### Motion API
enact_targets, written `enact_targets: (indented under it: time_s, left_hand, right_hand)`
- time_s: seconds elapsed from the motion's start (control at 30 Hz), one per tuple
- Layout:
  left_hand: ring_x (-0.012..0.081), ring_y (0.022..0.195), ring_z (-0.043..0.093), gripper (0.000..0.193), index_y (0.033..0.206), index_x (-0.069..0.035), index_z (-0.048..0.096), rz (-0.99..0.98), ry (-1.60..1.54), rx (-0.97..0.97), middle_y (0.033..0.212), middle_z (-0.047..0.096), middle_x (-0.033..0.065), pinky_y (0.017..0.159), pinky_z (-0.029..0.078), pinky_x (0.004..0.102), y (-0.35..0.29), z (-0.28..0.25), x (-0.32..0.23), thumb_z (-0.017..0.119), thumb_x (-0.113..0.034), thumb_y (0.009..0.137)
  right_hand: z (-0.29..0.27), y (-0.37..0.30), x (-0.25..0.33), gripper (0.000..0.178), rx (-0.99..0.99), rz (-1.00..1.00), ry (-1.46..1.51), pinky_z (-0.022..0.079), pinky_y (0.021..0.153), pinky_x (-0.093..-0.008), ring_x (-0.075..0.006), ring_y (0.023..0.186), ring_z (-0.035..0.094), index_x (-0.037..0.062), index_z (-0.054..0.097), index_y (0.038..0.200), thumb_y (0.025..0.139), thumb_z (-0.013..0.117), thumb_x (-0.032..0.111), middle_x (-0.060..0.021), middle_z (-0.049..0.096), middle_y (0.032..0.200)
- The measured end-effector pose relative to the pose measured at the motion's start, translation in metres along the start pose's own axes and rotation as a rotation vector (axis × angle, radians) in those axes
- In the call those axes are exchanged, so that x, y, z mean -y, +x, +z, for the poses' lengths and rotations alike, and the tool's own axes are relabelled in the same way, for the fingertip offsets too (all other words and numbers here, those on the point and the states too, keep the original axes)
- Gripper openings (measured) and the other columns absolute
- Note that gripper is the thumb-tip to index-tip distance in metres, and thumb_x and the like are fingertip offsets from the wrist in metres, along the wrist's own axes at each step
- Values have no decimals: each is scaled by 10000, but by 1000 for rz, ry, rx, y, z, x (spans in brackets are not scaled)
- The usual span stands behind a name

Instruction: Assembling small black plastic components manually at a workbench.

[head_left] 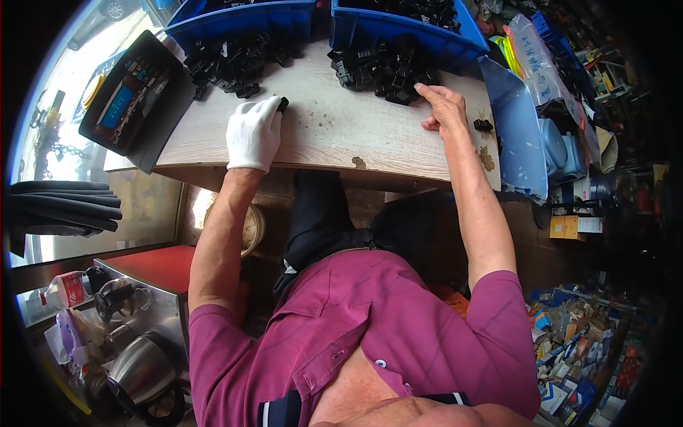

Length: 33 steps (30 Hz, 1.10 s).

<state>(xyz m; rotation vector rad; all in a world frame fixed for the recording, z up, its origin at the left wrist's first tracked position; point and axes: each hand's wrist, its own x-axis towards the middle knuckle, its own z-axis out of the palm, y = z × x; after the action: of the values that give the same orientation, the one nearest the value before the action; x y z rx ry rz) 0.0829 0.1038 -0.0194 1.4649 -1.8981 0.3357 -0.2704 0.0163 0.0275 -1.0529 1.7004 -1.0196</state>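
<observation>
My left hand (252,134), in a white knit glove, is closed over the wooden table (320,135). It pinches a small black plastic part (283,104) at its fingertips. A heap of similar black parts (231,64) lies just beyond it. My bare right hand (447,110) reaches to the near edge of a second heap of black parts (384,67). Its index finger is stretched toward that heap, the thumb stands apart from it, and I see nothing held there. One single black part (483,125) lies to the right of this hand.
Two blue bins (249,23) (405,43) of black parts stand behind the heaps. A tablet in a dark case (131,99) leans at the table's left. On the right is a blue plastic panel (523,132). Below left sits a steel kettle (146,366).
</observation>
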Motion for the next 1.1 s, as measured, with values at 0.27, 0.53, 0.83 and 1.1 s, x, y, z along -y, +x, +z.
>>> enact_targets:
  time_s: [0.27, 0.53, 0.83, 1.1]
  left_hand:
    - [342, 909, 663, 233, 1078, -98, 669, 6, -99, 41, 944, 722, 112, 792, 534, 444, 9, 10, -26, 685, -105, 845]
    - [330, 886, 711, 287, 1154, -50, 702, -291, -494, -65, 1007, 731, 167, 798, 569, 363, -3, 6, -25, 705, -69, 867]
    - [338, 980, 697, 285, 1168, -58, 698, 24, -636, 71, 1081, 725, 156, 847, 562, 390, 36, 25, -110, 681, -101, 887]
    - [331, 957, 686, 257, 1125, -110, 715, 340, -509, 336, 1038, 722, 101, 825, 560, 404, 47, 55, -114, 612, -111, 890]
  right_hand:
    - [1, 5, -6, 358, 19, -99, -3, 531, 421, -289, -96, 415, 483, 24, 718, 1034, 835, 841, 295, -38, 651, 724]
    - [-42, -30, -6, 317, 102, -118, 132, 571, 439, -294, -72, 375, 485, 43, 672, 1018, 842, 836, 250, -8, 579, 581]
    - [-25, -67, -11, 259, 458, -104, -286, 368, 366, -251, -75, 370, 441, 26, 697, 1013, 832, 804, 176, 44, 471, 519]
    - [-11, -70, -17, 216, 450, -204, -369, 343, 341, -252, -71, 351, 425, 48, 682, 1075, 880, 733, 129, 36, 505, 516]
